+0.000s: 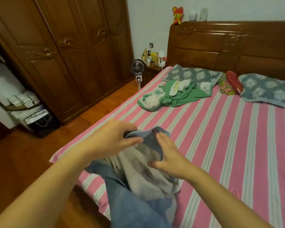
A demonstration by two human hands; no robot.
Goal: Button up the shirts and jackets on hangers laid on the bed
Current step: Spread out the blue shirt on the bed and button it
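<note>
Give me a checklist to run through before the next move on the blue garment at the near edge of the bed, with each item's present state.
1. Left hand has the garment: ok, it grips the top edge of the blue garment.
2. Right hand steadies the cloth: ok, it lies on the fabric with fingers fairly straight.
3. Garment fully supported by the bed: not ok, its lower part hangs over the near edge.
4. Garment spread flat: not ok, it is bunched, its grey inside showing.
5. Buttons and buttonholes found: cannot tell, none shows plainly.
6. Hanger inside: cannot tell, hidden by cloth.
</note>
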